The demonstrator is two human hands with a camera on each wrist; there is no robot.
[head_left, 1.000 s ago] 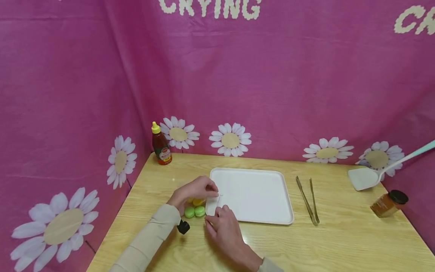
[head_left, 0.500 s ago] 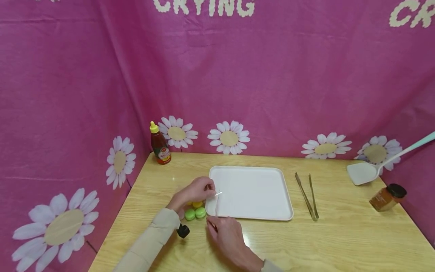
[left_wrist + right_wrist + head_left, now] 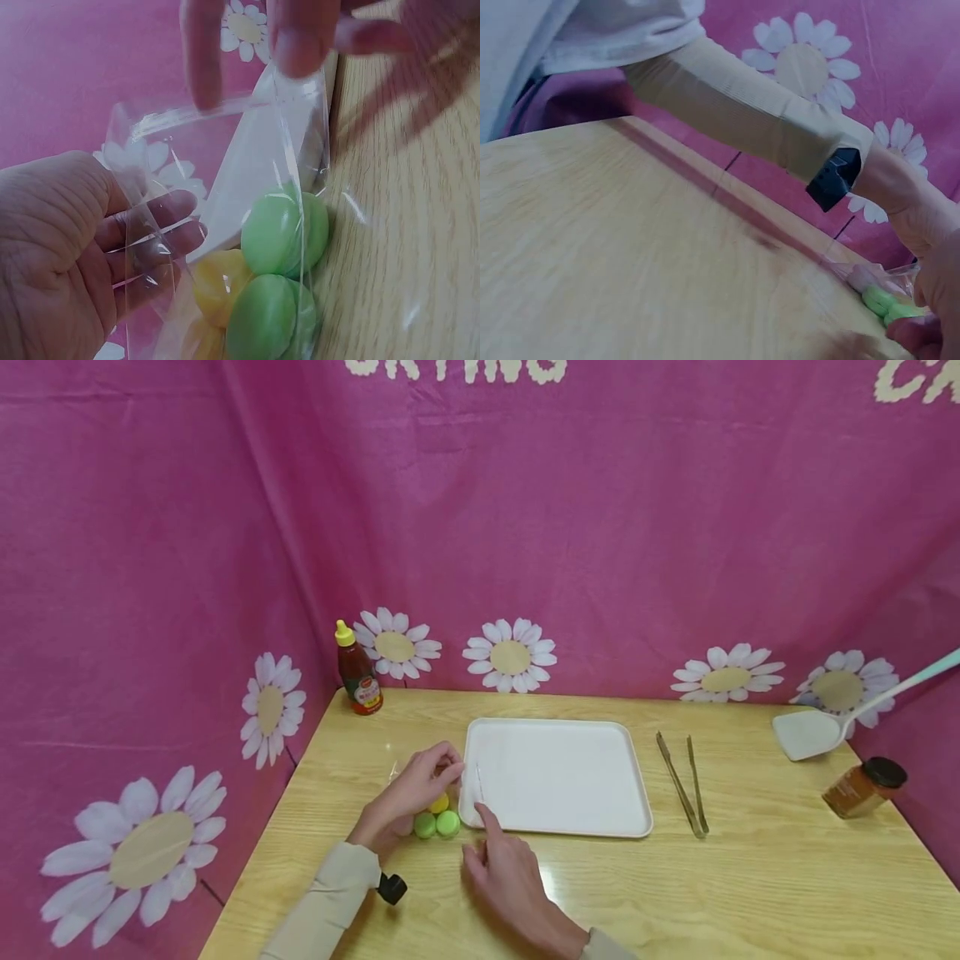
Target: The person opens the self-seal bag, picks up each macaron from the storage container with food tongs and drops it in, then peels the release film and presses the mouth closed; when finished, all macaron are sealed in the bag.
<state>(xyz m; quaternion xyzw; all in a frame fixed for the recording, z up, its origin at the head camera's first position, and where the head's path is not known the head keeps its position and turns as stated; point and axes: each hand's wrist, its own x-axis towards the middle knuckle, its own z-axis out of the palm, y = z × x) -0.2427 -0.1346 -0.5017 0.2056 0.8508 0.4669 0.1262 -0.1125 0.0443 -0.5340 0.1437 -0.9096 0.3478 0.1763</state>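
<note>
A clear plastic bag [image 3: 225,150] of macarons lies at the tray's left end. Two green macarons [image 3: 448,823], a yellow one [image 3: 438,803] and a pinkish one [image 3: 861,277] show through or around it. My left hand [image 3: 416,785] reaches over the bag and holds its upper side; some curled fingers [image 3: 191,238] show through the film in the left wrist view. Lower right of the bag, my right hand [image 3: 510,877] has its index finger extended and thumb apart. In the left wrist view its fingertips [image 3: 300,52] are right at the bag's end edge.
A white rectangular tray [image 3: 562,777] lies just right of the bag. Metal tongs [image 3: 684,789] are beyond it. A spatula [image 3: 810,735] and a black-lidded jar [image 3: 862,789] stand at the right edge. A sauce bottle [image 3: 360,672] is at the back left corner, before the pink curtain.
My right hand's finger and thumb have spread from a pinch, with the index finger now pointing forward. My left hand has shifted slightly left. The bag's end still overlaps the tray.
</note>
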